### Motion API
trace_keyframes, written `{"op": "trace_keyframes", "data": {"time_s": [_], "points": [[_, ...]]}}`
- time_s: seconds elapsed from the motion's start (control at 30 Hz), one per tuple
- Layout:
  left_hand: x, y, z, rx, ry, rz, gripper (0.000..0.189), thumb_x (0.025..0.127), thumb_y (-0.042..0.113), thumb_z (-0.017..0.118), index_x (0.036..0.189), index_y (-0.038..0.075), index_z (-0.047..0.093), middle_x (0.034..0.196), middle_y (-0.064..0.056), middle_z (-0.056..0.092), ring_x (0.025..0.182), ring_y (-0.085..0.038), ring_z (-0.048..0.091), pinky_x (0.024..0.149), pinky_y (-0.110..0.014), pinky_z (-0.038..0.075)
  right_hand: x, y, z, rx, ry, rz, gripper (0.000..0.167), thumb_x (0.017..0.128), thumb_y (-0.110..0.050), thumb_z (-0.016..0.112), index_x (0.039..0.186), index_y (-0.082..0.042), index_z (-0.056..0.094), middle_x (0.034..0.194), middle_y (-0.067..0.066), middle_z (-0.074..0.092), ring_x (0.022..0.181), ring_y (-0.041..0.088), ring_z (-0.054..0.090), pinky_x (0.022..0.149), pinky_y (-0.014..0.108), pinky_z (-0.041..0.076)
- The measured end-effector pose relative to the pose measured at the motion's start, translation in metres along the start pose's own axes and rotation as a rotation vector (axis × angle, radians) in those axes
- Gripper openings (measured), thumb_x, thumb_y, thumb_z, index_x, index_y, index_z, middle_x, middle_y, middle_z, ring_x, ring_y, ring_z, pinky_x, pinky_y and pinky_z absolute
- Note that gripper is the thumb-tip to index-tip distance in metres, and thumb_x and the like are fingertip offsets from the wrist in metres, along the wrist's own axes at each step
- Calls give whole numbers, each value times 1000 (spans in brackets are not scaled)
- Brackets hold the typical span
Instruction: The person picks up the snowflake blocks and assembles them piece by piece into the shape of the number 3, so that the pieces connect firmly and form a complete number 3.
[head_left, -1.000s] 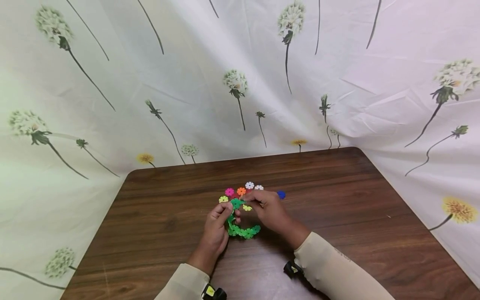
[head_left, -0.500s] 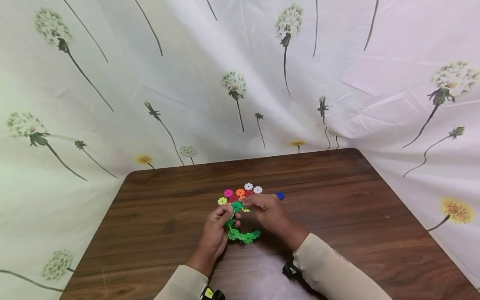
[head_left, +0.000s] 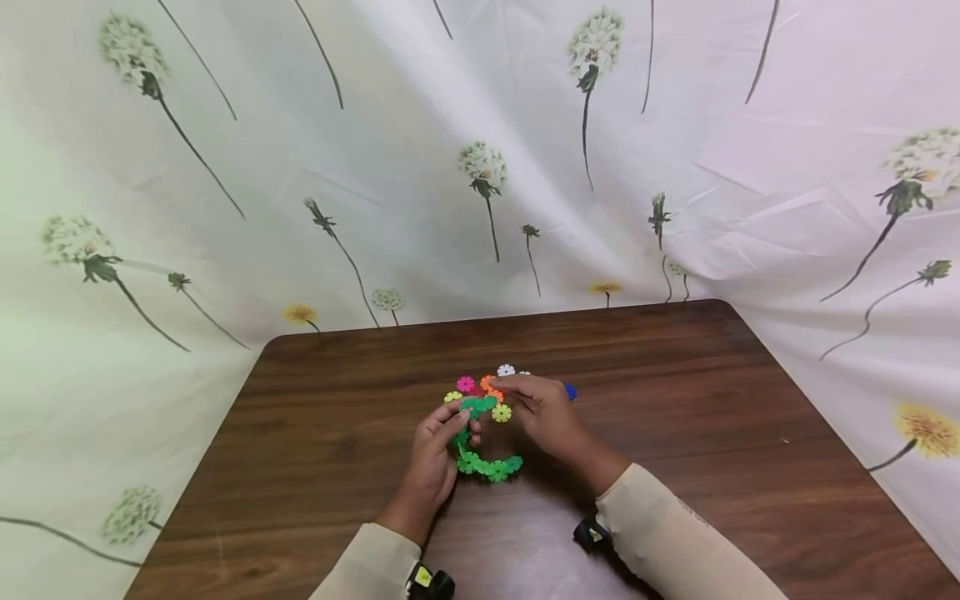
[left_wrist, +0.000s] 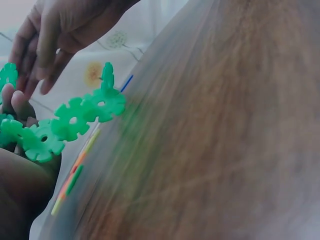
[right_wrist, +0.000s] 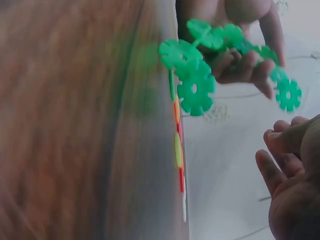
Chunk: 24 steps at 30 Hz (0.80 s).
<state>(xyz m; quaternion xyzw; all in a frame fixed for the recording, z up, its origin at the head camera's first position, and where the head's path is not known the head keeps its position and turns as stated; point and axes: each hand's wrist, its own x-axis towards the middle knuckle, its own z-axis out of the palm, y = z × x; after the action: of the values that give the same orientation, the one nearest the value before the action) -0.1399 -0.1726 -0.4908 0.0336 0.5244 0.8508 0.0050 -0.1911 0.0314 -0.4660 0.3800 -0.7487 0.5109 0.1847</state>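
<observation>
A curved chain of green flower-shaped interlocking discs [head_left: 497, 472] is held above the table by my left hand [head_left: 433, 450], whose thumb and fingers pinch it near its upper part. In the left wrist view several linked discs [left_wrist: 73, 120] stick out past the left fingers. My right hand [head_left: 551, 421] is close to the upper end of the chain. The right wrist view shows a gap between the right fingers [right_wrist: 282, 135] and the end disc [right_wrist: 288, 95]; these fingers are loosely bent with nothing between them.
Loose flower discs lie flat beyond the hands: pink [head_left: 466, 384], orange [head_left: 488, 383], yellow [head_left: 502, 413] and white [head_left: 506, 371], among others. A blue disc [head_left: 572, 392] lies farther right, partly behind the right hand. The brown wooden table [head_left: 337, 450] ends at a flower-printed cloth [head_left: 420, 208].
My right fingers have come off the upper end of the green chain and sit slightly apart from it. A green disc there now shows more fully. The left hand keeps its grip.
</observation>
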Motion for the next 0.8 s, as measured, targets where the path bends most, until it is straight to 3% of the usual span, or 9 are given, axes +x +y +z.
{"op": "trace_keyframes", "data": {"time_s": [0.2, 0.33, 0.6, 0.8], "points": [[1, 5, -2, 29, -13, 17, 25, 106, 3, 56, 117, 8, 78, 80, 2, 66, 75, -9, 60, 69, -22, 54, -1, 11, -11, 66, 11, 94, 28, 93, 19, 73, 114, 2, 80, 119, 23, 79, 110, 43, 77, 94, 47, 66], [0, 9, -7, 61, -20, 47, 27, 106, 3, 53, 124, 4, 74, 80, 1, 61, 73, -10, 56, 68, -23, 51, 1, 16, -15, -2, -19, 135, 26, 93, 15, 76, 113, -1, 81, 115, 19, 80, 106, 36, 78, 92, 46, 67], [-3, 12, -14, 163, -12, 143, 24, 110, 11, 63, 130, -2, 69, 81, 3, 63, 72, -10, 56, 68, -23, 51, 9, 16, -6, -106, -302, 265, 14, 99, -3, 79, 112, -2, 80, 105, 9, 79, 90, 14, 68, 77, 23, 57], [-5, 11, -15, 220, 11, 141, 25, 107, 6, 67, 130, -4, 69, 78, 5, 64, 72, -9, 58, 70, -22, 54, 13, 22, 8, -43, -345, 325, 14, 101, -9, 79, 114, -6, 81, 109, 8, 81, 95, 11, 69, 83, 27, 58]]}}
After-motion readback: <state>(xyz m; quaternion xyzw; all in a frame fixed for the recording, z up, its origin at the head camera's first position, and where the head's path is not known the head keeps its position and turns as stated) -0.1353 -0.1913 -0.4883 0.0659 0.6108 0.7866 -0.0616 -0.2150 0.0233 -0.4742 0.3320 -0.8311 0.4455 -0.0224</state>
